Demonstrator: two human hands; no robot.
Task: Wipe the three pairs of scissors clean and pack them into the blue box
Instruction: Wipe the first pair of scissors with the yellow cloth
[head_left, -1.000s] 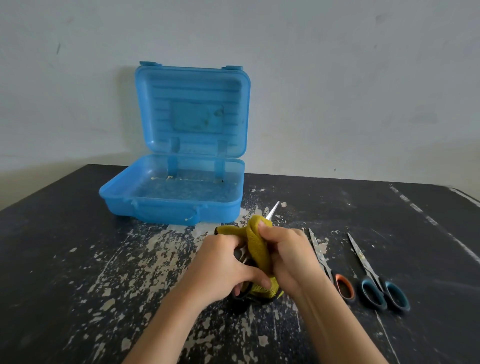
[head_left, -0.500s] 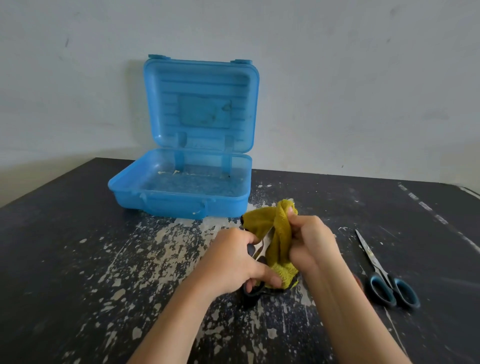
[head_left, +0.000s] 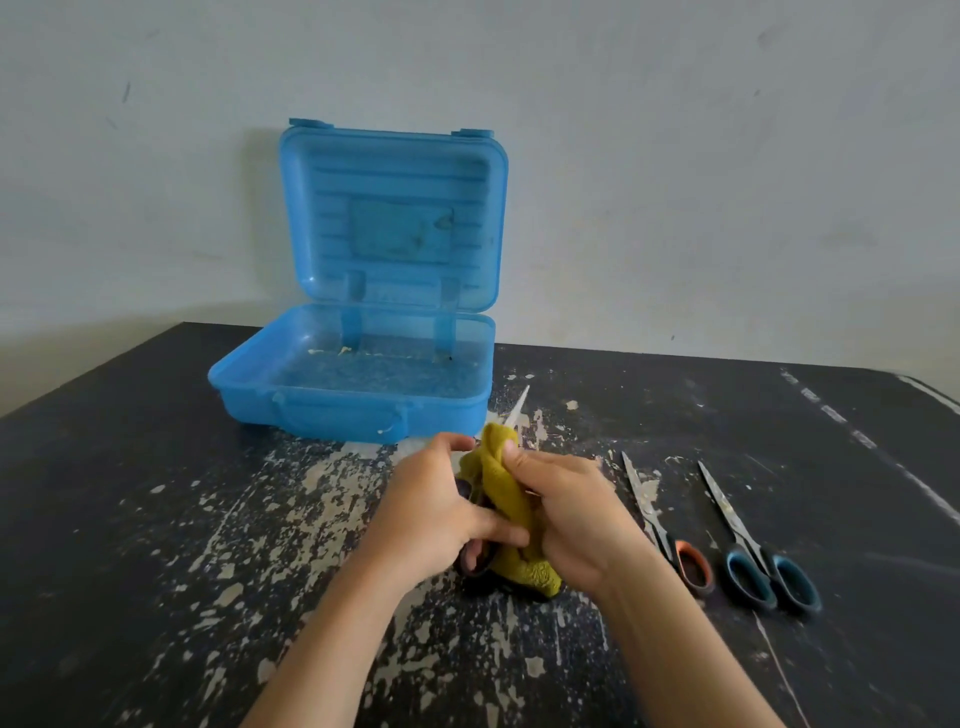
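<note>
My left hand (head_left: 441, 512) grips the dark handles of a pair of scissors whose blade tip (head_left: 519, 402) pokes out toward the blue box. My right hand (head_left: 574, 514) is closed on a yellow-green cloth (head_left: 506, 499) wrapped around that blade. The blue box (head_left: 353, 410) stands open at the back left, lid upright against the wall, with no scissors inside. Two more pairs lie flat to the right of my hands: one with orange-lined handles (head_left: 667, 535), one with blue-lined handles (head_left: 753, 551).
The black table (head_left: 156, 519) has worn, flaking pale patches around the middle. A plain wall rises right behind the box. The table's right edge shows a pale strip (head_left: 930, 395).
My right hand has slid the cloth back down the blade, so the tip shows again. The orange-handled scissors, hidden behind my arm half a second ago, are visible again.
</note>
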